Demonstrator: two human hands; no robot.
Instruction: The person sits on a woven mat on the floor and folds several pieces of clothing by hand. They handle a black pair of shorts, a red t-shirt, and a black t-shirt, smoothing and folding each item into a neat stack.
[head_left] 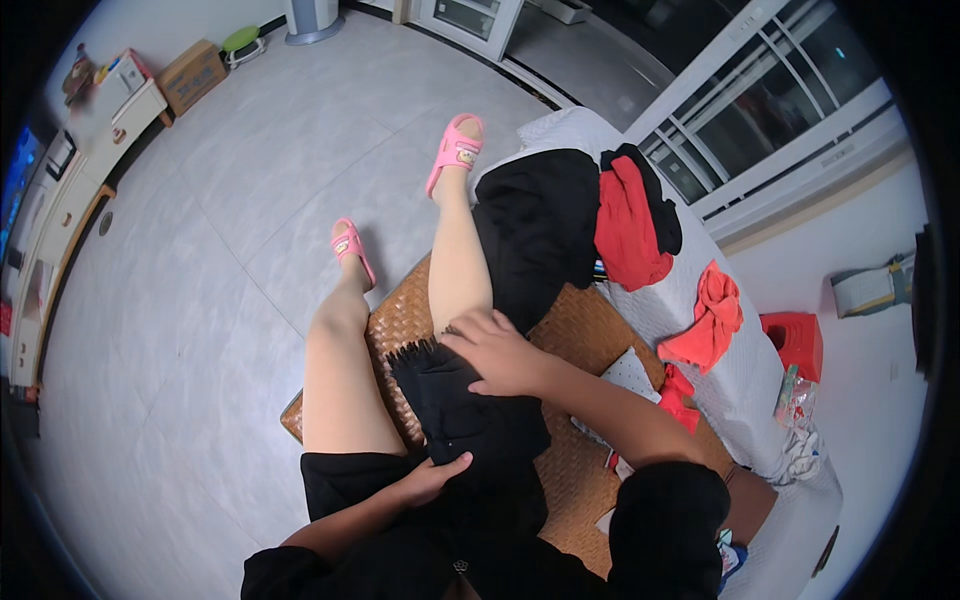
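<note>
The person wears a loose black top (pixel 420 562) with short, wide sleeves: the left sleeve (pixel 292 570) at 7 o'clock, the right sleeve (pixel 672 525) at 5. A small pale flower-shaped ornament (pixel 460 567) shows at 6 o'clock. Black bottoms (pixel 335 482) cover the upper thighs. Pink open-toed slippers (pixel 447 155) sit near 12 and 10 o'clock, their straps bearing little pale-and-yellow badges (pixel 466 157)

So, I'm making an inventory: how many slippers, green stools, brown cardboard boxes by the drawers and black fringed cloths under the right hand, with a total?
Pink open-toed slippers: 2
Small green-topped stool: 1
Brown cardboard box: 1
Black fringed cloth: 1
Total: 5
</note>
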